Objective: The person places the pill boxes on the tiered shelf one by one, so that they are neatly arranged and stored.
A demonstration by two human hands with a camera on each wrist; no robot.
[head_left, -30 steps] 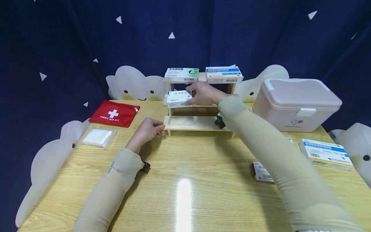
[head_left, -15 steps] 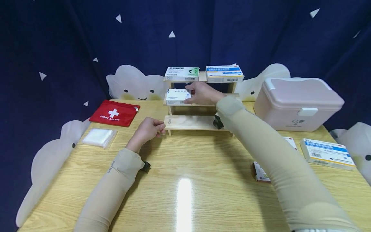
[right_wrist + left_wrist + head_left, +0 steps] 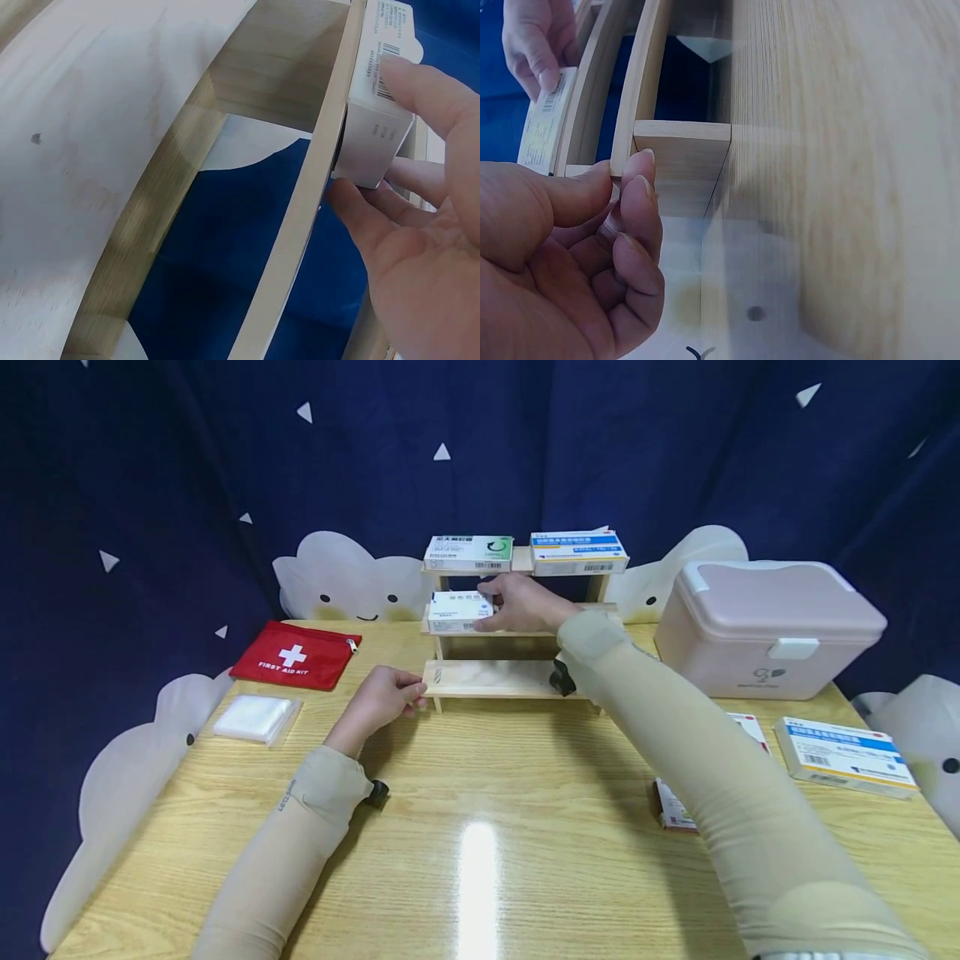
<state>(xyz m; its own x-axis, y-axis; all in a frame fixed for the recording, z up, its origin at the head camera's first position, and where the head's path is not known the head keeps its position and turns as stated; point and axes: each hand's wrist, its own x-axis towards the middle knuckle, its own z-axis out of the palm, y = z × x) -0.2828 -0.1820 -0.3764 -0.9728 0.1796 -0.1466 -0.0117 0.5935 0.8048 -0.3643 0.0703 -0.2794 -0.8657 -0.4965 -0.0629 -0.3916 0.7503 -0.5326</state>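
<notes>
Your right forearm has shifted slightly left over the past second, baring more of the red-marked box (image 3: 747, 727) toward the right edge of the bench (image 3: 570, 868). Your right hand (image 3: 527, 602) pinches the white medicine box (image 3: 454, 610) at the left end of the middle shelf (image 3: 300, 195); it seems to rest there, though your fingers partly hide it. Your left hand (image 3: 382, 697) pinches the left end of the bottom shelf (image 3: 495, 675).

Wooden shelf (image 3: 495, 675) — three boxes (image 3: 454, 611)
</notes>
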